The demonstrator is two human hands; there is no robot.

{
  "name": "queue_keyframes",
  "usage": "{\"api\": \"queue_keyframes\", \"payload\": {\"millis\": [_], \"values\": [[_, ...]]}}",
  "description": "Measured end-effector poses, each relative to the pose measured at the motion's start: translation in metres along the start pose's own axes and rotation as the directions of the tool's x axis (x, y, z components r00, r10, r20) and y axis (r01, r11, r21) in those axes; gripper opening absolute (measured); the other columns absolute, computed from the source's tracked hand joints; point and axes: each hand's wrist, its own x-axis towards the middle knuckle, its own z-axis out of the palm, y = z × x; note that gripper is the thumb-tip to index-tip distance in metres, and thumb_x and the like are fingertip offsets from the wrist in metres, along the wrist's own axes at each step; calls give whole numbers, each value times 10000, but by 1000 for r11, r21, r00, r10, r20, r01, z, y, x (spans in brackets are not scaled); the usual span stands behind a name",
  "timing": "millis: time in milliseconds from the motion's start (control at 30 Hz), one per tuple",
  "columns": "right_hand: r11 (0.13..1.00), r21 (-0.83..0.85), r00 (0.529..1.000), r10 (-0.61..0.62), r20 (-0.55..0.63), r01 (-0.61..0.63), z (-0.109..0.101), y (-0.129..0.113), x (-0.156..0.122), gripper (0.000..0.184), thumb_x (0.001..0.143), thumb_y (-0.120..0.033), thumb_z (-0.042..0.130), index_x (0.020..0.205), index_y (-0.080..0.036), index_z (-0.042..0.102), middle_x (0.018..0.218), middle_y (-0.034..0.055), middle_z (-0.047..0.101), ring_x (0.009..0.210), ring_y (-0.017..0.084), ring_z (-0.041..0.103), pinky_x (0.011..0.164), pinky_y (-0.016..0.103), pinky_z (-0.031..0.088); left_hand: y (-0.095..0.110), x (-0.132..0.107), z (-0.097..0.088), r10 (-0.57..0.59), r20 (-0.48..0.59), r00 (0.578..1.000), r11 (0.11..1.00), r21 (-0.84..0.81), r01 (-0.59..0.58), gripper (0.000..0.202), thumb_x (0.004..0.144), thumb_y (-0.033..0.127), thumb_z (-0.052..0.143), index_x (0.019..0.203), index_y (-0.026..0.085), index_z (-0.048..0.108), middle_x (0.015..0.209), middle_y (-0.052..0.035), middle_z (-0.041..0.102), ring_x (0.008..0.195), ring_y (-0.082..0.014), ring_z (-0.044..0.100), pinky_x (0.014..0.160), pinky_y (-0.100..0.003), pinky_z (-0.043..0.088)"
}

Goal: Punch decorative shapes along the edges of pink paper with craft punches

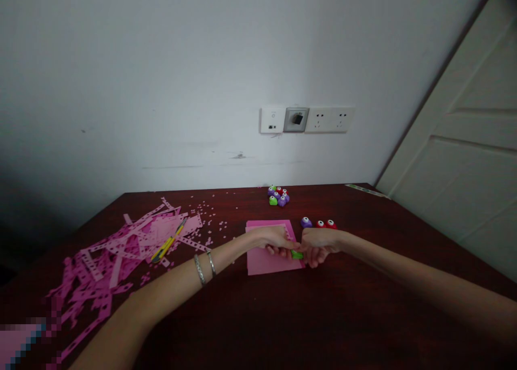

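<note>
My right hand (318,246) is closed around a small green craft punch (297,255), at the right edge of a stack of pink paper (264,265). My left hand (278,241) reaches over that stack, its fingers curled and pinched on pink paper beside the punch. The fingers of both hands nearly meet there and hide most of the punch. Just beyond my right hand stand a purple punch (306,222) and two red punches (330,224), each with an eye-like top.
Farther back sits a cluster of several purple, red and green punches (278,196). On the left, punched pink strips (97,265) lie heaped, with a yellow box cutter (168,242) on them. Tiny paper cutouts (221,227) are scattered nearby. Wall sockets (329,120) are above the table.
</note>
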Motion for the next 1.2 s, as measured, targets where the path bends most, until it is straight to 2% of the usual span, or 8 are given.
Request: {"api": "queue_keyframes", "payload": {"millis": [300, 500, 667, 733, 833, 967, 1067, 1200], "values": [[1000, -5, 998, 28, -55, -28, 10, -13, -18, 320, 811, -110, 407, 549, -107, 591, 502, 41, 618, 441, 75, 585, 461, 145, 482, 2, -3, 5, 21, -30, 999, 999, 46, -20, 419, 715, 544, 595, 608, 138, 598, 535, -4, 516, 433, -73, 389, 438, -245, 249], [999, -51, 998, -17, -63, 14, 7, 0, -13, 306, 816, -327, 515, 649, -90, 614, 514, 53, 626, 451, 105, 600, 446, 179, 504, 2, -10, 2, 193, -99, 976, 954, 252, -163, 486, 718, 612, 528, 605, 144, 596, 497, 13, 482, 435, -77, 387, 456, -244, 296], [993, -111, 980, -69, -186, 49, 11, 0, -17, 394, 797, -470, 528, 651, -105, 566, 519, 60, 623, 398, 106, 565, 394, 203, 487, -2, -22, -15, 384, -252, 888, 844, 486, -227, 386, 692, 525, 588, 622, 145, 604, 556, 21, 530, 503, -77, 435, 489, -217, 299], [980, -166, 946, -155, -286, 110, 13, -3, -26, 385, 802, -482, 513, 671, -123, 563, 539, 49, 623, 415, 110, 570, 396, 205, 479, -6, -27, -22, 407, -285, 868, 804, 563, -192, 340, 663, 486, 626, 629, 148, 600, 592, 15, 560, 538, -89, 471, 504, -215, 310], [908, -353, 819, -371, -437, 223, 15, -1, -39, 287, 802, -418, 527, 761, -141, 590, 615, 39, 632, 460, 118, 573, 409, 209, 451, -15, -31, -26, 407, -277, 870, 768, 620, -162, 368, 624, 514, 653, 655, 152, 593, 629, -1, 580, 559, -106, 490, 511, -220, 323], [714, -601, 662, -649, -376, 358, 21, 15, -38, 202, 772, -304, 579, 912, -167, 627, 862, 61, 646, 703, 162, 591, 622, 264, 465, -25, -30, -24, 389, -243, 888, 732, 667, -138, 427, 589, 550, 674, 721, 152, 593, 703, -24, 593, 604, -126, 498, 533, -230, 338], [665, -638, 616, -702, -358, 388, 26, 29, -28, 281, 769, -274, 585, 1034, -182, 599, 983, 67, 613, 751, 164, 561, 676, 278, 450, -30, -26, -22, 383, -213, 899, 704, 698, -135, 443, 570, 514, 708, 780, 145, 582, 743, -29, 579, 630, -134, 486, 543, -230, 340], [656, -634, 598, -718, -357, 409, 32, 39, -16, 292, 784, -242, 563, 1070, -187, 574, 1002, 64, 586, 734, 153, 538, 657, 268, 442, -36, -22, -22, 384, -209, 900, 711, 688, -144, 456, 574, 491, 717, 829, 145, 563, 785, -28, 557, 659, -134, 472, 558, -226, 343]]}}
